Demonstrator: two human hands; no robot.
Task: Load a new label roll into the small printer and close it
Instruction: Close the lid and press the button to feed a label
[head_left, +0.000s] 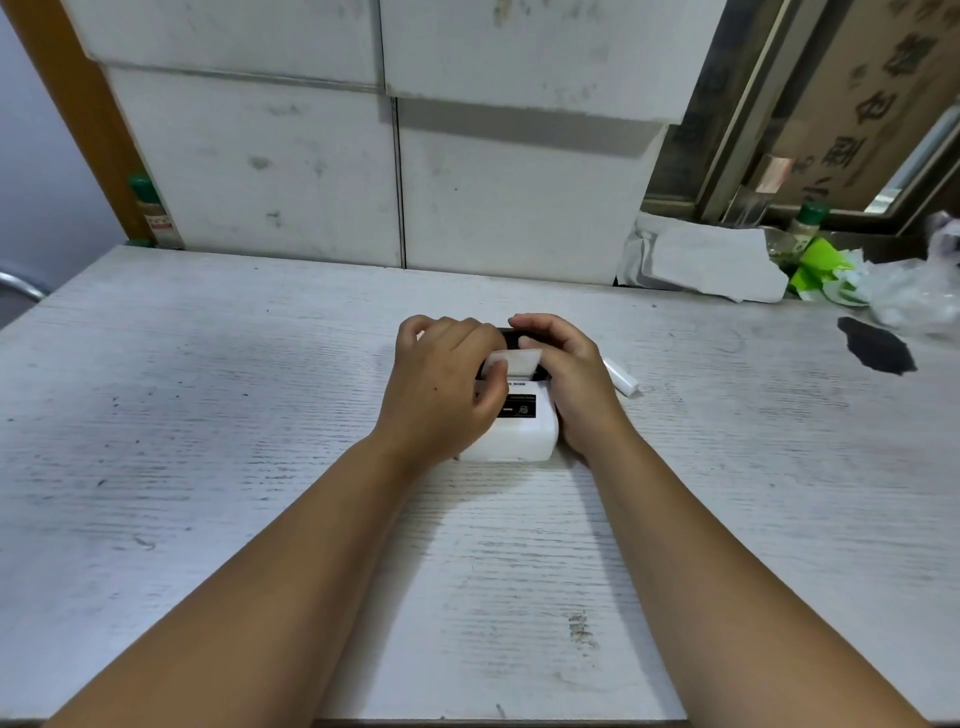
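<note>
**Both hands on the printer**

The small white printer (519, 431) sits mid-table (208, 415). The left hand (441, 384) pinches the white label strip (514, 361) at its top; the right hand (566, 379) grips the printer's right side.

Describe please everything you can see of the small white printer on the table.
The printer is a small, boxy white device with rounded corners, apparently plastic, standing on the pale wood-grain table. A black panel with small print crosses its top. A white label strip sticks up from a dark opening at its far end. The left hand covers its left side, thumb on the strip; the right hand wraps its right side and far end. Whether the lid is fully closed is hidden.
</note>
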